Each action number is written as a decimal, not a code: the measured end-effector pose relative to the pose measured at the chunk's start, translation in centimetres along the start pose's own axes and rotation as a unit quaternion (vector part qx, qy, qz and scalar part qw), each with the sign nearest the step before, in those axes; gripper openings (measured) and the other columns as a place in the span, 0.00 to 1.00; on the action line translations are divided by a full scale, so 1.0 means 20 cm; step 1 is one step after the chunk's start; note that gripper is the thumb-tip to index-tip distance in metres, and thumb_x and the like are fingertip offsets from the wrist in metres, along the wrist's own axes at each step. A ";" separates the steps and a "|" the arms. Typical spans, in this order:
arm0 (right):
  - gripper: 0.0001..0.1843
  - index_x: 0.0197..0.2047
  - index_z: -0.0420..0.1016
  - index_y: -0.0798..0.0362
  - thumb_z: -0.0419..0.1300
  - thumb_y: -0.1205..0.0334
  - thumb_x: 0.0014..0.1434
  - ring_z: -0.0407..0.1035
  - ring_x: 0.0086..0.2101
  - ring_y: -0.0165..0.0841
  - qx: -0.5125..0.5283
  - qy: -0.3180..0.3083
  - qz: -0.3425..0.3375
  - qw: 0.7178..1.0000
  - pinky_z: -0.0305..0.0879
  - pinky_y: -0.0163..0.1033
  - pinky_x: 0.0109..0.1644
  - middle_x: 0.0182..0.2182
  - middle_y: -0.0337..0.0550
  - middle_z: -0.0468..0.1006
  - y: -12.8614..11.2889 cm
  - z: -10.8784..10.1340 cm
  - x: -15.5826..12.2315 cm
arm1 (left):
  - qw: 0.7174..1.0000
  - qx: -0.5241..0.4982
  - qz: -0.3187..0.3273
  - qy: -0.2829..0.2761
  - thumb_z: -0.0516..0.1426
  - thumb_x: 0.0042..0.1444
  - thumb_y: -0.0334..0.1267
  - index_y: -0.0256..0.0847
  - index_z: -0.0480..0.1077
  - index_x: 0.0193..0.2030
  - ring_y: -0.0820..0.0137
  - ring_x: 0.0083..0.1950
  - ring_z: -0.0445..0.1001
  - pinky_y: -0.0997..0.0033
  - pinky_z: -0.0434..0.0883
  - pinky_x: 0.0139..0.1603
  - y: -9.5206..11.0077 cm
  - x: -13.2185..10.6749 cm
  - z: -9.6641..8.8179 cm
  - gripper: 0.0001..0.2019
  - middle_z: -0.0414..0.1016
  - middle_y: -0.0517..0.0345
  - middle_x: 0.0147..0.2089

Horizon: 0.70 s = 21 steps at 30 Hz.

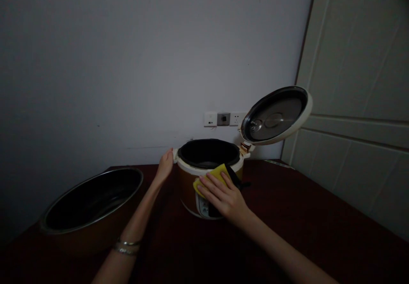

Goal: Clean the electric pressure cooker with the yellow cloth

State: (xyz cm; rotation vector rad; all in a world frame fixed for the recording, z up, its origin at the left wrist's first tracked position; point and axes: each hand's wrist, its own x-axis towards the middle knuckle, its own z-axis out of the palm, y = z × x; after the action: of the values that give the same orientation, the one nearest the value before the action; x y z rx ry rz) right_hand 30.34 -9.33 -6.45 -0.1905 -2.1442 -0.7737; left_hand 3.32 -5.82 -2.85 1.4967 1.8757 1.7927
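Observation:
A rice cooker (187,186) with a white rim and brown-gold sides stands upright on the table, its round lid (275,120) swung up to the right on a hinge. A dark inner pot (207,154) shows in its mouth. My left hand (165,164) is closed on the white lug at the cooker's left rim; its fingertips are partly hidden. With my right hand (225,196) I press a yellow cloth (219,172) with a dark part against the cooker's upper front. The fingers lie over the cloth, just above the control panel (203,207).
A large dark basin (92,199) with a shiny rim stands at the left, beside my left forearm. Wall sockets (223,119) sit behind the cooker. The dark red table (287,207) meets the wall at the back and a pale panelled door (358,105) at the right.

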 end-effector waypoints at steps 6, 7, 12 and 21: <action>0.21 0.58 0.66 0.57 0.45 0.74 0.65 0.52 0.62 0.35 -0.015 0.017 -0.008 1.000 0.47 0.49 0.67 0.58 0.43 0.66 -0.06 0.04 -0.05 | 1.000 0.016 -0.010 -0.004 0.43 0.59 0.37 0.31 0.69 0.54 0.64 0.62 0.64 0.63 0.56 0.64 0.01 0.01 -0.01 0.22 0.68 0.45 0.59; 0.21 0.58 0.66 0.58 0.44 0.73 0.65 0.53 0.62 0.34 -0.010 0.008 -0.023 1.000 0.48 0.47 0.66 0.58 0.43 0.66 -0.06 0.04 -0.10 | 1.000 0.018 -0.013 -0.004 0.43 0.58 0.36 0.30 0.69 0.54 0.64 0.62 0.64 0.63 0.56 0.64 0.01 0.01 -0.01 0.22 0.68 0.44 0.59; 0.20 0.57 0.67 0.59 0.43 0.72 0.67 0.55 0.60 0.31 0.036 -0.046 -0.073 0.996 0.57 0.43 0.63 0.56 0.46 0.69 -0.03 0.01 -0.25 | 1.000 0.016 -0.014 -0.005 0.43 0.57 0.36 0.32 0.69 0.54 0.63 0.62 0.64 0.61 0.56 0.64 0.03 0.01 -0.01 0.23 0.69 0.46 0.59; 0.21 0.58 0.66 0.64 0.43 0.74 0.65 0.50 0.62 0.39 0.022 0.016 -0.015 1.000 0.57 0.49 0.63 0.57 0.52 0.68 0.04 -0.04 0.02 | 1.000 0.016 -0.011 -0.009 0.45 0.55 0.36 0.32 0.70 0.52 0.63 0.62 0.64 0.63 0.58 0.63 0.01 0.02 -0.01 0.22 0.70 0.46 0.58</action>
State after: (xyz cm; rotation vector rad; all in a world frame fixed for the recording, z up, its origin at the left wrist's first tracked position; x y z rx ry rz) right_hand 30.90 -9.28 -5.36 -0.1226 -2.1365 -0.7414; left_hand 3.15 -5.79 -2.41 1.4912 1.9135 1.7427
